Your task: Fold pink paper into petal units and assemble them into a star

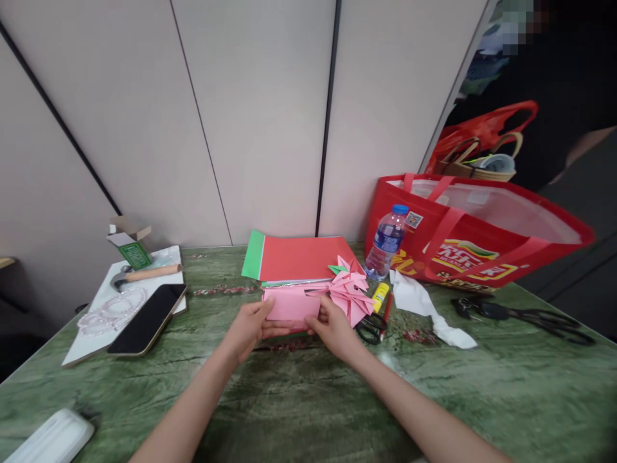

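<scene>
A pink sheet of paper (pixel 289 303) lies on the green marbled table (pixel 308 392), folded flat. My left hand (pixel 250 328) pinches its left lower edge and my right hand (pixel 335 328) pinches its right lower edge. Both hands have fingers closed on the paper. Just right of the sheet rests a pink folded paper flower (pixel 354 289) with a green tip. Behind it lies a stack of red and green paper sheets (pixel 299 257).
A water bottle (pixel 385 241) and a big red bag (pixel 477 235) stand at the right. A glue stick (pixel 380 296), black scissors (pixel 370 329), white tissue (pixel 424 302) and another pair of scissors (pixel 525 315) lie nearby. Left: phone (pixel 149 318), hammer (pixel 144 275), small box (pixel 130 244), bead bracelets (pixel 113 308).
</scene>
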